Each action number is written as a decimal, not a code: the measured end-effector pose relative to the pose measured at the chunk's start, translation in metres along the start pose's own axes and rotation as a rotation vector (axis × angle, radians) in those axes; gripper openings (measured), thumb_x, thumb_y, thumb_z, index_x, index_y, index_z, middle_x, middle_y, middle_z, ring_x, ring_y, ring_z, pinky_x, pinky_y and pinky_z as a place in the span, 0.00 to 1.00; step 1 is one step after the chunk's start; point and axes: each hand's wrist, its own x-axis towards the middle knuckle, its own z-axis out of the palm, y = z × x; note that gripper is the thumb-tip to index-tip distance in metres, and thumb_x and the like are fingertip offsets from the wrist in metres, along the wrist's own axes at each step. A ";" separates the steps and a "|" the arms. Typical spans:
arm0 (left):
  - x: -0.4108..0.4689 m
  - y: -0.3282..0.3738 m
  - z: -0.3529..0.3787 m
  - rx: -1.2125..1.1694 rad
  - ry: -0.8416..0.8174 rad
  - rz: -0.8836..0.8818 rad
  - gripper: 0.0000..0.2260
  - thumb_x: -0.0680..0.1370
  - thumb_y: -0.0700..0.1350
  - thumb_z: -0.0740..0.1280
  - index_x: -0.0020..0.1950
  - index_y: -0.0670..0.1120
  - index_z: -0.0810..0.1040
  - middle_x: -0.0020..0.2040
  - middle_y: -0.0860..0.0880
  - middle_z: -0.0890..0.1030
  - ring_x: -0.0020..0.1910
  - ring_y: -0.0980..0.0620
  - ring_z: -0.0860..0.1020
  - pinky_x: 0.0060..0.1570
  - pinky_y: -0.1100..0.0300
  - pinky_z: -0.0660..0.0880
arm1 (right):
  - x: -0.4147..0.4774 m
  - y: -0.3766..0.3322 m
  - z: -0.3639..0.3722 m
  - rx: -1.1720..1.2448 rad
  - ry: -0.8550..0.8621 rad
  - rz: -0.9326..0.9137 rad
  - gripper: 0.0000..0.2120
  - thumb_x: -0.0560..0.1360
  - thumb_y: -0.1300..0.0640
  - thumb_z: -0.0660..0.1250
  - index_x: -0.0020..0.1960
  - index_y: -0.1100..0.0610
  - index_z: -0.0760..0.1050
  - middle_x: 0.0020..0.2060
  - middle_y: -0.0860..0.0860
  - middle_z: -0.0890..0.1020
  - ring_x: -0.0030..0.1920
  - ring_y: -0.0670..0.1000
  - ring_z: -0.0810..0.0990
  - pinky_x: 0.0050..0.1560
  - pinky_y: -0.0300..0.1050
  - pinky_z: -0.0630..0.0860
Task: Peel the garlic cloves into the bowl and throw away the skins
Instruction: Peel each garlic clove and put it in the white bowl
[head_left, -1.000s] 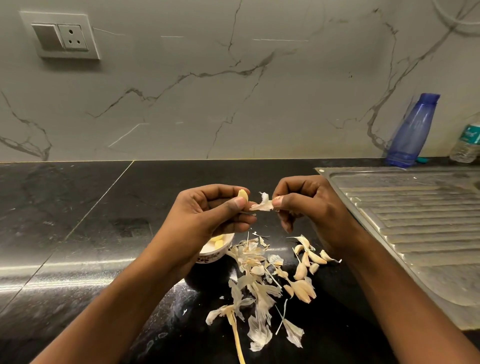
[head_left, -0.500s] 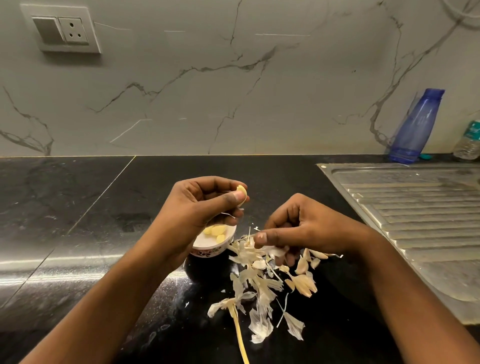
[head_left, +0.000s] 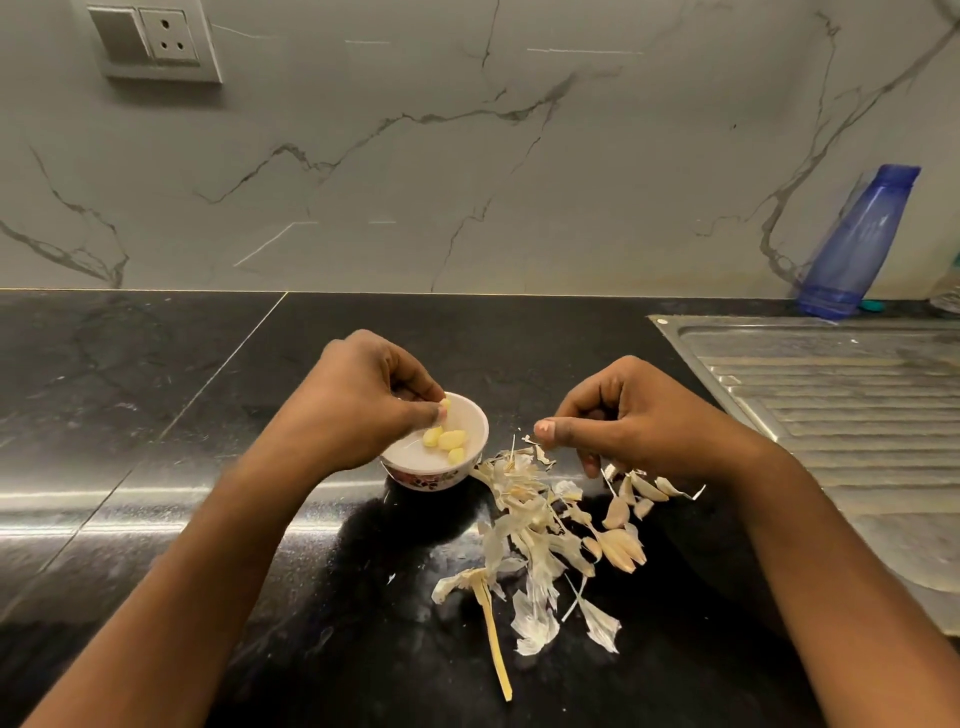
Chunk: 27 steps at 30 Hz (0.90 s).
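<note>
A small white bowl (head_left: 479, 435) with a flowered outside stands on the black counter, with three peeled yellow cloves (head_left: 448, 441) inside. My left hand (head_left: 363, 402) is over the bowl and pinches one more peeled garlic clove (head_left: 445, 404) between thumb and fingertips. To the bowl's right lies a heap of papery garlic skins (head_left: 524, 499) and a dry stalk (head_left: 493, 639). Several unpeeled cloves (head_left: 621, 551) lie at the heap's right side. My right hand (head_left: 644, 415) hovers over them with loosely curled fingers, and I see nothing in it.
A steel sink drainboard (head_left: 841, 395) fills the right side. A blue bottle (head_left: 857, 244) leans against the marble wall behind it. A wall socket (head_left: 156, 41) sits at the upper left. Black counter (head_left: 130, 415) stretches to the left of the bowl.
My left hand has carried the peeled clove down from chest height to over the bowl. My right hand dropped the torn skin onto the heap and now hovers above the unpeeled cloves.
</note>
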 end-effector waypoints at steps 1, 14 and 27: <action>0.000 0.000 0.001 0.025 -0.016 -0.004 0.05 0.74 0.44 0.80 0.48 0.51 0.89 0.43 0.56 0.86 0.40 0.62 0.82 0.31 0.73 0.73 | 0.000 0.001 0.000 -0.017 0.010 0.001 0.12 0.79 0.46 0.74 0.45 0.53 0.88 0.32 0.53 0.85 0.30 0.54 0.80 0.37 0.44 0.78; -0.002 0.005 0.015 0.086 0.061 0.081 0.06 0.77 0.46 0.77 0.53 0.52 0.89 0.50 0.55 0.86 0.46 0.59 0.82 0.46 0.58 0.82 | -0.001 0.018 -0.018 -0.191 0.012 0.080 0.05 0.76 0.51 0.78 0.42 0.50 0.88 0.32 0.50 0.85 0.31 0.43 0.80 0.37 0.36 0.75; -0.039 0.043 0.065 -0.066 0.030 0.402 0.06 0.79 0.45 0.75 0.55 0.50 0.88 0.32 0.68 0.77 0.32 0.72 0.77 0.35 0.77 0.69 | -0.002 0.033 -0.026 -0.329 -0.061 0.203 0.04 0.72 0.52 0.81 0.43 0.43 0.89 0.38 0.43 0.86 0.36 0.41 0.82 0.39 0.40 0.77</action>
